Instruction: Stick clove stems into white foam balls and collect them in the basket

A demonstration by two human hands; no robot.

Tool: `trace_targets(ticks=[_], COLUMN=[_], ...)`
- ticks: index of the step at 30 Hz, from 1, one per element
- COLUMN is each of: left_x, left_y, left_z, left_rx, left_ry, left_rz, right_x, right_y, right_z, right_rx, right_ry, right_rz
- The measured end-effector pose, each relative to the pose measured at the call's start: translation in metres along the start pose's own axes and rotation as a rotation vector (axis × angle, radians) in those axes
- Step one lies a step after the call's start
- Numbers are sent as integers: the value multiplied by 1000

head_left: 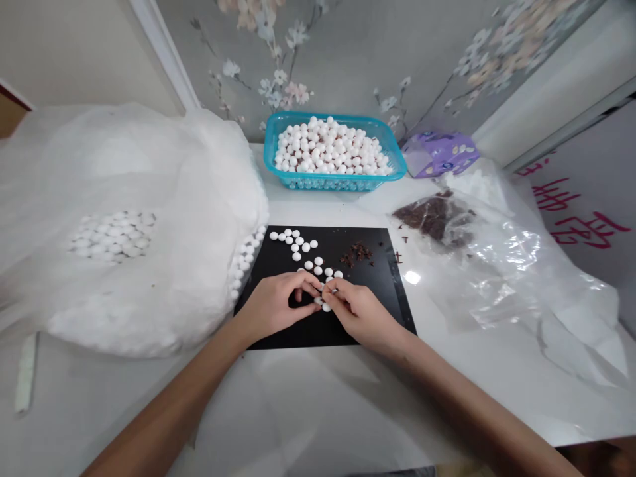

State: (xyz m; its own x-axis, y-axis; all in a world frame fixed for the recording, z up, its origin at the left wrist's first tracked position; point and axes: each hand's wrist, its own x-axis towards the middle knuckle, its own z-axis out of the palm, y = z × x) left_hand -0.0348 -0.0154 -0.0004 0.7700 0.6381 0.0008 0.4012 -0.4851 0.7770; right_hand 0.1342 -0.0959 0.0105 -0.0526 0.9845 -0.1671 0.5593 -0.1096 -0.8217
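Observation:
My left hand [275, 301] is curled over the black mat [293, 331], with thumb and index fingertips closed about a small white ball [318, 301]. My right hand [360, 308] meets it from the right, its thumb and index finger pinched together close to the left fingertips; what they grip is hidden. Another white ball [326, 307] shows just under the fingertips. Beyond the hands, several loose white balls [306, 248] lie in a scattered band on the mat. A small pile of dark brown bits [358, 252] sits on the mat's right part.
At the back stands a blue basket [335, 180] heaped with white balls. A large translucent bag [149, 305] of them fills the left. On the right lie a clear plastic bag [501, 258] with brown bits and a purple packet [442, 154], all on the white table [322, 404].

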Motion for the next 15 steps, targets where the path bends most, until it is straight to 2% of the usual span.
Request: trace_targets(ticks=[15], left_x=[-1], left_y=[2], left_z=[2], left_rx=[23], left_ry=[7], left_rz=[-6], right_x=[-1], right_y=[4], right_z=[8], right_rx=[-301], right_ry=[38], right_rz=[-50])
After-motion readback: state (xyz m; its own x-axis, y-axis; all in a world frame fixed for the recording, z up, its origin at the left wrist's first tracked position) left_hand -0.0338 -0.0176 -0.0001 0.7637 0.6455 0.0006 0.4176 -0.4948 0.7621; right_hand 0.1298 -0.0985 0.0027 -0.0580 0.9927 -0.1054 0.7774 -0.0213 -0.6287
